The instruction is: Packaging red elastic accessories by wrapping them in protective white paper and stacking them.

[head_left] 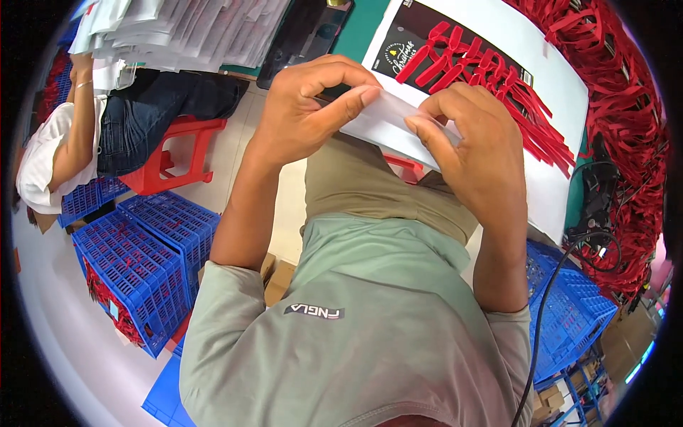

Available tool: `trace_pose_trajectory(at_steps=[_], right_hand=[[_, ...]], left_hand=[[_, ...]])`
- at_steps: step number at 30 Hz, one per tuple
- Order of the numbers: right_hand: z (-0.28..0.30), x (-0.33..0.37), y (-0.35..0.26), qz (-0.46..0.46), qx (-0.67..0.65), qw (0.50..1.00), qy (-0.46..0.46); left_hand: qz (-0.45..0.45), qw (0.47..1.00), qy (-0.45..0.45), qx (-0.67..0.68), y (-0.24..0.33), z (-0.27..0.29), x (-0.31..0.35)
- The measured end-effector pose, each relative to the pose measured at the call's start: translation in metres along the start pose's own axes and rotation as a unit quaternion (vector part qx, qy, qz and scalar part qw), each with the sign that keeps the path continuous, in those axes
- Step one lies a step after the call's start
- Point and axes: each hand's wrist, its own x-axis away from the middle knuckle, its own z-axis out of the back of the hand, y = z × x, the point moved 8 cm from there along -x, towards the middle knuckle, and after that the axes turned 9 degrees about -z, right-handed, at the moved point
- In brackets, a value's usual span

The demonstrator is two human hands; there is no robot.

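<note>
One thin, pale, smooth-looking sheet (395,114) in the closed pinch of left fingers (347,107) and right fingers (432,139)

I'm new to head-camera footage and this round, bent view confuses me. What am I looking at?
There is no robot here. A wide fisheye camera on a person's head looks down, so straight edges bend near the rim. The left hand and right hand are that person's own, bare, pinching a thin pale sheet between them; its material is hard to tell. Ahead, a white board bears a dark printed card and red ribbon bows. More red ribbon is heaped at the right.
</note>
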Motion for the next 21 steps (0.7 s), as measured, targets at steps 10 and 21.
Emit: trace_pose_trajectory(at_steps=[10, 21], right_hand=[[0.058, 0.029, 0.046, -0.047, 0.015, 0.999, 0.008], [0.13, 0.079, 0.133, -0.163, 0.044, 0.984, 0.051]], left_hand=[[0.097, 0.995, 0.028, 0.022, -0.012, 0.002, 0.002], [0.135, 0.99, 0.014, -0.038, -0.014, 0.0, -0.02]])
